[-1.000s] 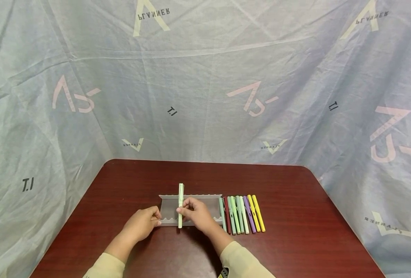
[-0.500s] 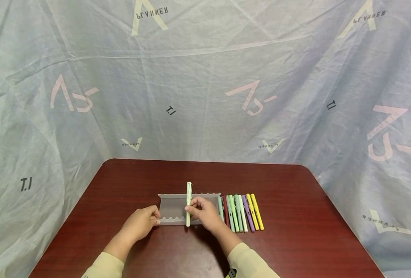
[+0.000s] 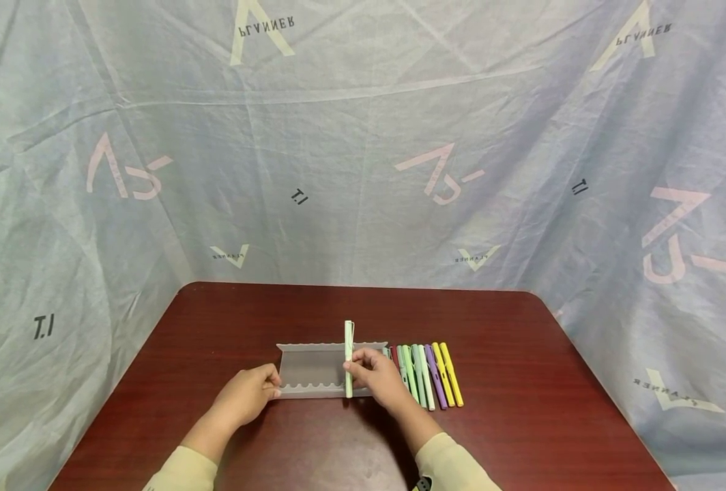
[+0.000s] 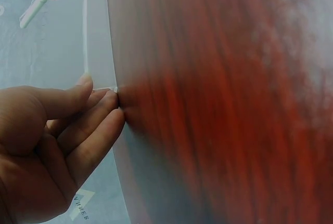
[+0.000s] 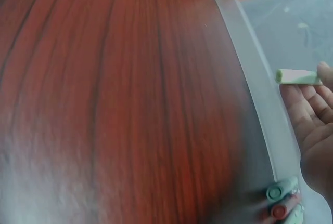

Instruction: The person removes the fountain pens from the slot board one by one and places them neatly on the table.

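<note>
A pale green capped pen (image 3: 348, 358) is pinched between the thumb and fingers of my right hand (image 3: 380, 376). It is held over the right half of a translucent tray (image 3: 309, 393) with scalloped long edges. Its clip end points to the far side. My left hand (image 3: 249, 394) pinches the tray's near left corner, the thumb on the rim and the fingers against the outside, as the left wrist view shows. No pens show in the visible part of the tray; my right hand covers some of its right end.
Right of the tray lies a row of pens: teal, dark red, several greens, a whitish pen (image 3: 426, 378), a purple pen (image 3: 436, 377) and two yellow ones, including the outermost yellow pen (image 3: 452, 375). The reddish-brown table (image 3: 523, 409) is backed by a grey printed cloth (image 3: 363, 170).
My right hand has moved to the right along the tray with the pale green pen, from near its middle towards its right end. The left hand keeps its hold on the corner.
</note>
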The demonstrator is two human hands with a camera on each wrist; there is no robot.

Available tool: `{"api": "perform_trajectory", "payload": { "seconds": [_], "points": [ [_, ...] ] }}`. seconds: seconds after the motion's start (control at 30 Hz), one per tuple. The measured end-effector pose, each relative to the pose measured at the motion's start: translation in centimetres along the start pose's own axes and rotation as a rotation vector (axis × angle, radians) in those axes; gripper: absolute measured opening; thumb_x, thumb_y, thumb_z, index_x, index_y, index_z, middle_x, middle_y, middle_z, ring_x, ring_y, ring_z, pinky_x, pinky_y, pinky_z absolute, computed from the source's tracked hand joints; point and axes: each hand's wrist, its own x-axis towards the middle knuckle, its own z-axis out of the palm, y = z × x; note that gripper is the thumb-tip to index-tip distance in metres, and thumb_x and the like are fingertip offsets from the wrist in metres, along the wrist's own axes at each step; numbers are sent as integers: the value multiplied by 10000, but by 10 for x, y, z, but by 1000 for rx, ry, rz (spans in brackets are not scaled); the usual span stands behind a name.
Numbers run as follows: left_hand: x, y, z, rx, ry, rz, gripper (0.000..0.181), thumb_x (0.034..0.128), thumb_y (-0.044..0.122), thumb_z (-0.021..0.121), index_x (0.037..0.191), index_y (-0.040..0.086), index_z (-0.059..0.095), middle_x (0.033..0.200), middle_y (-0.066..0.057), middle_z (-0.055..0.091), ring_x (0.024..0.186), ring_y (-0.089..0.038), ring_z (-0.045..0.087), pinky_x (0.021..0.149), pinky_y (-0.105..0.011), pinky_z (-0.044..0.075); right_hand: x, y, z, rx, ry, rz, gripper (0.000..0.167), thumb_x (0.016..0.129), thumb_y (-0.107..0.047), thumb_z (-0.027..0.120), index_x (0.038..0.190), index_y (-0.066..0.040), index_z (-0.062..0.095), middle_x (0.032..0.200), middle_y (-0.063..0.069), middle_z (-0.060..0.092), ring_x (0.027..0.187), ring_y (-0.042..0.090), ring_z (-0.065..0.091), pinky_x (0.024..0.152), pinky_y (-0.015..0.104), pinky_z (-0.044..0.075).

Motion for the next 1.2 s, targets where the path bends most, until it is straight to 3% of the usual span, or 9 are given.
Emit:
{"api": "perform_trajectory", "payload": {
  "seconds": [0.33,0.6,0.9,1.07,1.2],
  "points": [
    [0,-1,2,-4,6,-8,134,864,178,736,860,212,607,888,70,715,767,-87,607,715,-374,487,-5,5,-18,-59,58,31,215,932,-211,687,1024,-27,628,885,148,664,737,273,683,717,447,583],
    [3,-3,4,-9,-7,-13,148,863,177,741,852,231,604,859,106,696,726,-76,568,709,-350,473,-8,6,-28,-109,72,26,265,917,-287,704,1025,-57,627,870,68,645,742,189,675,697,348,583],
    [2,-4,4,-13,-25,-26,142,871,180,736,867,230,604,861,101,692,716,-84,553,701,-349,471,-13,6,-42,-73,75,32,235,930,-224,688,1047,-31,622,917,125,656,789,203,670,739,434,583],
    [2,-3,5,-17,-28,-33,136,872,181,736,868,232,610,858,101,694,713,-82,554,701,-349,472,-19,2,-54,-141,72,50,236,940,-255,674,1067,-59,637,955,115,667,816,189,673,740,389,584],
    [3,-4,6,-14,-13,-24,142,866,174,740,863,228,608,842,99,690,706,-82,550,698,-345,470,-21,-1,-66,-125,69,67,255,949,-237,662,1097,-30,634,995,146,651,855,202,672,764,386,585]
  ]
}}
